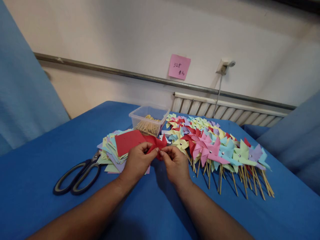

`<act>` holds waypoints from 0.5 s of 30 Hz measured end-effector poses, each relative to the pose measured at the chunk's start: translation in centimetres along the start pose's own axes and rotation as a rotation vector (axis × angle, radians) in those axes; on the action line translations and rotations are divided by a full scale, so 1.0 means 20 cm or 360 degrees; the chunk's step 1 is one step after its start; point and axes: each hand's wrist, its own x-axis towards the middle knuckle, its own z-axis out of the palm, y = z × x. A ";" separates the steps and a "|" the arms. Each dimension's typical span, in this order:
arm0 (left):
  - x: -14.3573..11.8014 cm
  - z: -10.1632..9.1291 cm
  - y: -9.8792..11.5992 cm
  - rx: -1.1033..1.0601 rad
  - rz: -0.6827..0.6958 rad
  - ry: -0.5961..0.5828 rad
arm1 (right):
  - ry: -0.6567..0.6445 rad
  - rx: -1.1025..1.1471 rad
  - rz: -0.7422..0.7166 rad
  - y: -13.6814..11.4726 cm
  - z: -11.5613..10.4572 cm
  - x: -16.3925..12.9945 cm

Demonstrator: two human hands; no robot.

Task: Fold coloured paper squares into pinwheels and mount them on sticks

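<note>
A red paper pinwheel (158,142), its blades folded in, is pinched between my two hands above the blue table. My left hand (140,156) grips its left side with thumb and fingers. From the right, my right hand (175,162) presses its fingertips and thumb at the pinwheel's centre, where any pin is hidden. Just left of my left hand lies a stack of coloured paper sheets (110,156) with a red sheet (128,141) on top. Finished pinwheels on sticks (210,151) lie in rows to the right of my right hand.
Large dark-handled scissors (80,175) lie left, partly under the papers. Behind my hands stands a clear plastic box (136,119) of short wooden sticks (148,126). A radiator (200,106), a metal rail (120,72) and a pink note (179,66) line the wall; blue curtains (22,83) hang at the sides.
</note>
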 end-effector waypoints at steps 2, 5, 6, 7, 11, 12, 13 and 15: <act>0.00 0.00 0.01 -0.0032 -0.0036 -0.0018 | 0.0005 0.0097 0.0080 0.02 0.00 0.01; 0.00 0.00 0.02 -0.0067 -0.0060 -0.0016 | -0.0005 0.0077 0.0052 0.01 -0.01 0.01; 0.00 0.00 0.02 -0.0084 -0.0063 -0.0012 | -0.0006 0.0026 0.0016 0.00 -0.01 0.01; 0.00 0.00 0.03 -0.0099 -0.0063 -0.0009 | -0.0005 -0.0028 -0.0020 -0.01 -0.02 0.01; 0.00 0.00 0.02 -0.0143 -0.0051 -0.0029 | -0.0012 -0.0094 -0.0039 -0.03 -0.03 0.00; 0.00 0.00 0.02 -0.0149 -0.0051 -0.0039 | -0.0015 -0.0065 -0.0008 -0.03 -0.03 0.00; 0.00 0.00 0.03 -0.0153 -0.0055 -0.0050 | -0.0018 -0.0031 0.0025 -0.02 -0.03 0.00; 0.00 -0.01 0.03 -0.0155 -0.0060 -0.0089 | -0.0023 0.0028 0.0080 -0.02 -0.03 0.01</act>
